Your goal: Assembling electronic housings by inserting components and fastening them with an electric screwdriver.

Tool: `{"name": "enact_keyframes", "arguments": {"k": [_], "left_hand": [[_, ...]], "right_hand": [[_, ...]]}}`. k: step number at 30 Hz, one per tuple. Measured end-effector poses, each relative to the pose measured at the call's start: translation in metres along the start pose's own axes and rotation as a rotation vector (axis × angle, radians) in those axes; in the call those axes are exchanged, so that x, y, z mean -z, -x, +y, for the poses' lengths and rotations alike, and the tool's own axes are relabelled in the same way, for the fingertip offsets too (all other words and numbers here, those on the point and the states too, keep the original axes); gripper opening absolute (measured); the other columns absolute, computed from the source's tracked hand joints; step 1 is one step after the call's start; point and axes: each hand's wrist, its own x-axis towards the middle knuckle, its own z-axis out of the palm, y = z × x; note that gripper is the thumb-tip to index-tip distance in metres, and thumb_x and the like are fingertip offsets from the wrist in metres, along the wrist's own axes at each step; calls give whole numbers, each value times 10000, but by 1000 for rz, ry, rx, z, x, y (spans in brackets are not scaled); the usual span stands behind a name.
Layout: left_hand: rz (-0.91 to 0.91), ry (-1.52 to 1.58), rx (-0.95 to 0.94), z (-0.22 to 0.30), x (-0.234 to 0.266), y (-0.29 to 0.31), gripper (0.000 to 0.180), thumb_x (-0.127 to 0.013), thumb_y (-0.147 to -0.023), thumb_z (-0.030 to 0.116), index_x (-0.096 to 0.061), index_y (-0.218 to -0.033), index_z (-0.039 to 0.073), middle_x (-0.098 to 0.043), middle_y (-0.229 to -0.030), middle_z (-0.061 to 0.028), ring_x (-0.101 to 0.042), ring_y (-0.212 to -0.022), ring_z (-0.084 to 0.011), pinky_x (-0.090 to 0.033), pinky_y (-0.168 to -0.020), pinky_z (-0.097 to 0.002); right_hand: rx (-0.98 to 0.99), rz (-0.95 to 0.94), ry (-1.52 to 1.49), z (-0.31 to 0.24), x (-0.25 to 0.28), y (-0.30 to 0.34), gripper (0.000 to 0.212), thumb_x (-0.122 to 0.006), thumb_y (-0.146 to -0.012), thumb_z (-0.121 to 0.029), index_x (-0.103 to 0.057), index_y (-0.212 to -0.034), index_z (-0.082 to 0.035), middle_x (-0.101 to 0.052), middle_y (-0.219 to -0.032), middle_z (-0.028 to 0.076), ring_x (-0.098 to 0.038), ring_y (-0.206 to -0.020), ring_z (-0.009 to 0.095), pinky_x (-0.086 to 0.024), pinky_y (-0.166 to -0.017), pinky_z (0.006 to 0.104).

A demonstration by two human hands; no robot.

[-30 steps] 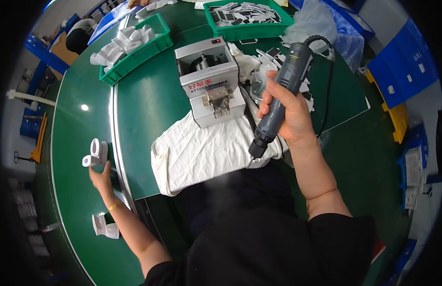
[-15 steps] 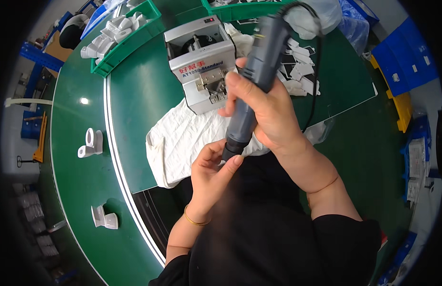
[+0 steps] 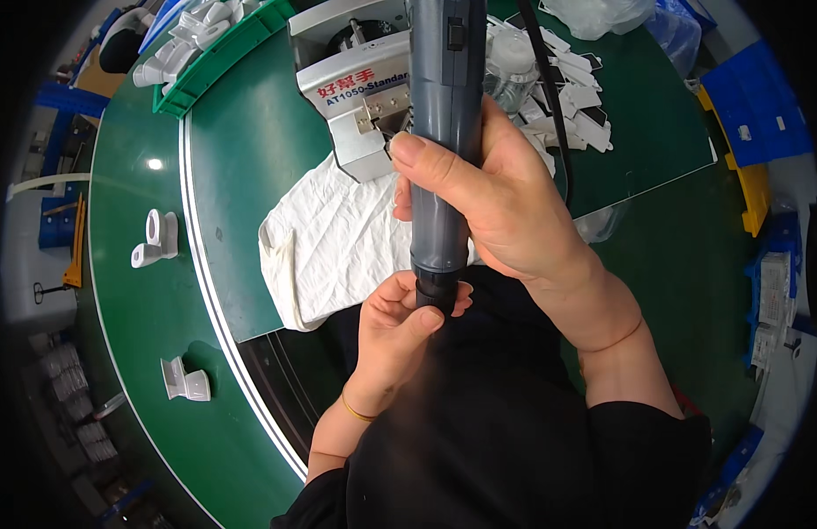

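A dark grey corded electric screwdriver [image 3: 439,238] stands nearly upright in the picture, its black nose toward me. My right hand [image 3: 505,198] is wrapped round its body, thumb lying across the front. At the lower end, my left hand [image 3: 395,331] pinches the black nose collar [image 3: 436,289] between thumb and fingers. The tip is hidden by the left fingers. A black cable [image 3: 550,84] hangs to the right of the tool. Beneath the hands, a white cloth [image 3: 334,242] lies over the near part of the green table.
Behind the tool stands a grey metal bench machine [image 3: 360,145]. Two white moulded parts [image 3: 166,236] sit on the green surface at left. A green bin [image 3: 228,63] holds several more. Flat white pieces [image 3: 585,101] are heaped right of the machine, beside clear plastic [image 3: 512,66].
The screwdriver has swung from a rightward slant to nearly upright and looks larger. Both hands keep their hold, and the left has shifted slightly down. The view has moved a little.
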Motion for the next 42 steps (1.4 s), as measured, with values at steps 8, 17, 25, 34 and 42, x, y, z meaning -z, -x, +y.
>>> {"name": "enact_keyframes", "arguments": {"k": [8, 17, 25, 34, 42], "left_hand": [[7, -21, 10, 3, -1, 2, 460, -795, -827, 191, -572, -1151, -46, -684, -1091, -196, -663, -964, -218, -510, -921, -346], [-53, 27, 30, 3, -1, -2, 449, -760, -861, 230, -562, -1159, -39, -684, -1047, -181, -653, -926, -221, -495, -908, -363], [-215, 154, 118, -1, 5, -4, 571, -694, -899, 405, -547, -1213, -49, -680, -966, -157, -639, -866, -218, -482, -775, -294], [-461, 554, 249, -19, 9, -6, 655, -617, -925, 496, -510, -1249, -63, -653, -870, -147, -612, -769, -238, -449, -697, -347], [-546, 606, 241, -21, 11, -13, 656, -599, -932, 503, -504, -1254, -61, -646, -846, -147, -606, -757, -234, -444, -683, -350]], "right_hand": [[19, 57, -3, 0, -5, 1, 309, -652, -938, -144, -449, -1125, -6, -592, -824, 75, -618, -720, 150, -531, -640, 311], [34, 25, -35, 1, -5, 0, 267, -635, -944, -146, -442, -1087, -29, -589, -796, 82, -610, -708, 152, -522, -627, 310], [47, -57, -81, -3, -3, -2, 491, -625, -939, -157, -399, -1335, 25, -587, -865, 104, -618, -699, 172, -529, -618, 327], [-42, -63, -214, -11, -10, 5, 526, -621, -934, -162, -387, -1375, 3, -591, -878, 108, -622, -701, 176, -537, -632, 352], [-36, -56, -193, -12, -11, 2, 523, -616, -939, -159, -386, -1383, -3, -594, -892, 108, -623, -703, 171, -539, -638, 351]]}}
